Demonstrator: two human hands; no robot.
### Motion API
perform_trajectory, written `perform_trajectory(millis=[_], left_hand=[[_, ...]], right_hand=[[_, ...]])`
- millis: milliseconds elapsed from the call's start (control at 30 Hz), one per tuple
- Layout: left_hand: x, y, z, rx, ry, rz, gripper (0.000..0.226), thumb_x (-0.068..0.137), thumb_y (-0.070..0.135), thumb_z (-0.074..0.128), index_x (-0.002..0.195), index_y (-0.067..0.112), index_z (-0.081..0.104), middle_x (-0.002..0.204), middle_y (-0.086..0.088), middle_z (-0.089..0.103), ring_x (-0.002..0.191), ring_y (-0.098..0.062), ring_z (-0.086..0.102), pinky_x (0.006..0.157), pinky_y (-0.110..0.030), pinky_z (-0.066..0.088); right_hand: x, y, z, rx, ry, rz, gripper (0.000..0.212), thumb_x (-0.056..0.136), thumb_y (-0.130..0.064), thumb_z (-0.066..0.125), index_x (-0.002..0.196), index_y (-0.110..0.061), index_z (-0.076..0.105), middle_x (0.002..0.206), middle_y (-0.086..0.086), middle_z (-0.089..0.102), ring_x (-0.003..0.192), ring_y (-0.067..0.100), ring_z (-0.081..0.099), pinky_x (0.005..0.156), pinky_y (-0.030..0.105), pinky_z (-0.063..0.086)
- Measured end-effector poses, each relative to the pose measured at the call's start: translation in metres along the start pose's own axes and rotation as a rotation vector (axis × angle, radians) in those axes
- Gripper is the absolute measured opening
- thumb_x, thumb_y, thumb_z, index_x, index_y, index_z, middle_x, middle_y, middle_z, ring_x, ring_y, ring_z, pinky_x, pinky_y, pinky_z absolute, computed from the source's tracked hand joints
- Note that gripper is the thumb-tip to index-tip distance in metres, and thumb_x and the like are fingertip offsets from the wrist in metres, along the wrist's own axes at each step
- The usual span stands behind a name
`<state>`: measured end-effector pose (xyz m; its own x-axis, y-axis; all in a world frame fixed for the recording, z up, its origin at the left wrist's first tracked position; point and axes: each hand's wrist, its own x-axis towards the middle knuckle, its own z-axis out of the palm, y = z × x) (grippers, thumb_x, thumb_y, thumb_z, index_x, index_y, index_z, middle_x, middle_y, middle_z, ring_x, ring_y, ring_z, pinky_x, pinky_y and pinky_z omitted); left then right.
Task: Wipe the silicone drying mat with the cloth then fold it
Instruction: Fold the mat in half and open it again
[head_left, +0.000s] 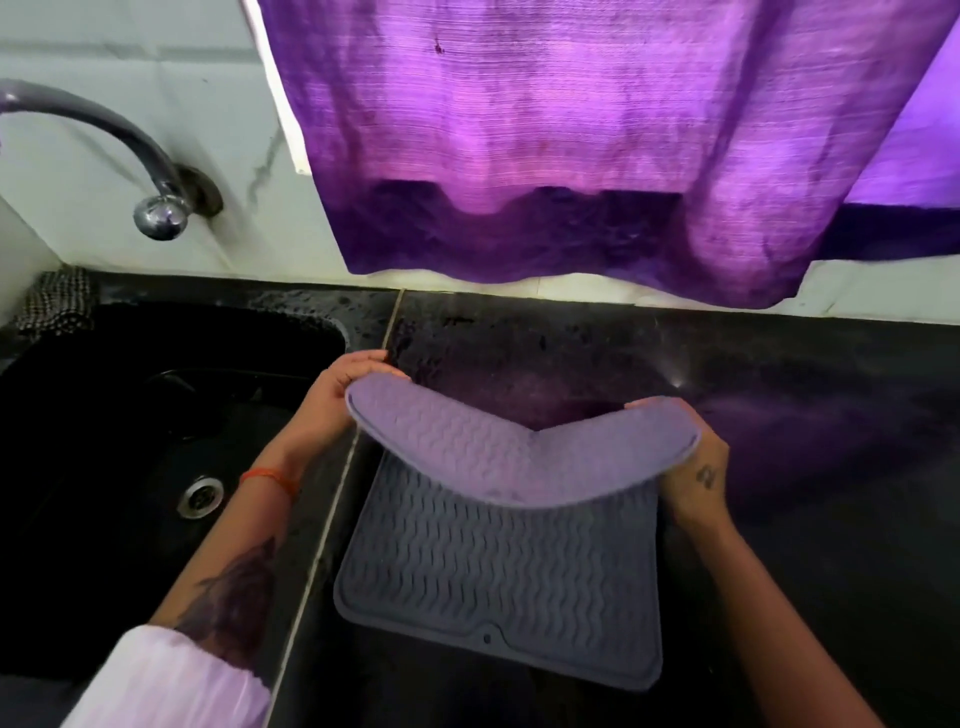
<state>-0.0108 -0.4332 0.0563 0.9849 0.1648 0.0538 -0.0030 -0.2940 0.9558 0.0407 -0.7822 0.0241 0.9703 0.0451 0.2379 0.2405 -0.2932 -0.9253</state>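
The grey silicone drying mat (498, 571) with wavy ridges lies on the black counter just right of the sink. Its far half is lifted and curled back toward me, showing a paler underside that sags in the middle. My left hand (332, 395) grips the far left corner of the mat. My right hand (696, 462) grips the far right corner. The near half lies flat, with a small drain lip at its front edge. A dark checked cloth (57, 301) sits bunched at the back left corner of the sink.
A black sink (130, 441) with a steel drain (200, 496) lies to the left. A curved metal tap (156, 208) juts from the white tiled wall. A purple curtain (571, 145) hangs down over the back of the wet black counter (805, 426).
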Motion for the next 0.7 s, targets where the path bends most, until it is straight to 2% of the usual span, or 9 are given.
perform_trajectory(millis=[67,133,200,267,400,467,533,633,700], left_hand=[[0.013,-0.001,0.006,-0.049,0.071,-0.028,0.024,0.089,-0.004,0.054,0.099,0.014,0.068,0.086,0.004,0.065,0.090,-0.012,0.059,0.082,-0.026,0.048],[0.025,-0.006,0.009,-0.043,0.125,-0.033,0.019,0.093,0.004,0.053,0.078,0.014,0.062,0.071,0.012,0.063,0.073,-0.009,0.056,0.070,-0.029,0.046],[0.036,-0.017,0.008,-0.082,0.211,-0.064,0.019,0.093,0.011,0.055,0.076,0.015,0.062,0.076,0.002,0.064,0.075,-0.017,0.055,0.069,-0.033,0.045],[0.044,-0.024,0.007,-0.088,0.301,-0.088,0.014,0.092,0.017,0.058,0.083,0.014,0.067,0.083,-0.007,0.067,0.078,-0.020,0.059,0.073,-0.035,0.047],[0.064,-0.035,0.002,0.096,0.385,-0.134,0.016,0.091,0.023,0.061,0.086,0.011,0.070,0.082,-0.003,0.069,0.080,-0.016,0.061,0.077,-0.034,0.049],[0.072,-0.039,0.001,0.192,0.409,-0.186,0.018,0.090,0.023,0.062,0.085,0.007,0.070,0.082,-0.007,0.068,0.079,-0.017,0.060,0.072,-0.031,0.045],[0.078,-0.044,0.001,0.256,0.432,-0.248,0.021,0.091,0.022,0.061,0.091,0.003,0.071,0.085,-0.009,0.068,0.079,-0.017,0.059,0.070,-0.026,0.041],[0.085,-0.049,0.003,0.299,0.443,-0.305,0.025,0.091,0.023,0.061,0.101,0.002,0.071,0.092,-0.012,0.070,0.086,-0.022,0.062,0.071,-0.023,0.039],[0.091,-0.050,0.004,0.321,0.426,-0.327,0.025,0.091,0.023,0.061,0.101,0.002,0.071,0.093,-0.014,0.070,0.088,-0.026,0.063,0.069,-0.023,0.039]], right_hand=[[0.012,0.002,0.007,-0.041,0.086,0.008,0.010,0.091,-0.011,0.057,0.081,-0.011,0.058,0.069,-0.007,0.058,0.060,-0.004,0.051,0.059,0.021,0.044],[0.024,0.003,0.014,-0.046,0.141,-0.002,0.016,0.092,-0.018,0.057,0.085,-0.004,0.056,0.073,0.005,0.059,0.065,0.001,0.050,0.060,0.016,0.043],[0.034,0.006,0.021,-0.066,0.187,0.007,0.013,0.093,-0.018,0.056,0.091,-0.006,0.059,0.080,0.010,0.062,0.071,0.010,0.053,0.061,0.011,0.043],[0.043,0.006,0.030,-0.092,0.198,0.012,0.010,0.093,-0.016,0.056,0.097,-0.009,0.061,0.083,0.005,0.063,0.071,0.011,0.056,0.062,0.008,0.044],[0.061,0.002,0.054,-0.159,0.183,0.013,0.011,0.091,-0.010,0.056,0.100,-0.009,0.064,0.083,-0.004,0.062,0.071,0.002,0.056,0.063,0.000,0.040],[0.070,0.005,0.062,-0.174,0.186,0.038,0.011,0.091,-0.010,0.056,0.099,-0.008,0.064,0.083,-0.001,0.064,0.071,0.007,0.057,0.062,0.000,0.039],[0.076,0.009,0.069,-0.186,0.184,0.084,0.012,0.091,-0.011,0.056,0.100,-0.008,0.064,0.085,0.001,0.064,0.076,0.011,0.058,0.061,0.003,0.040],[0.082,0.016,0.078,-0.217,0.173,0.144,0.014,0.092,-0.013,0.056,0.102,-0.008,0.064,0.086,0.002,0.064,0.079,0.015,0.059,0.068,0.019,0.043],[0.084,0.019,0.082,-0.240,0.177,0.175,0.015,0.092,-0.013,0.056,0.102,-0.007,0.064,0.087,0.003,0.064,0.080,0.017,0.059,0.071,0.021,0.041]])
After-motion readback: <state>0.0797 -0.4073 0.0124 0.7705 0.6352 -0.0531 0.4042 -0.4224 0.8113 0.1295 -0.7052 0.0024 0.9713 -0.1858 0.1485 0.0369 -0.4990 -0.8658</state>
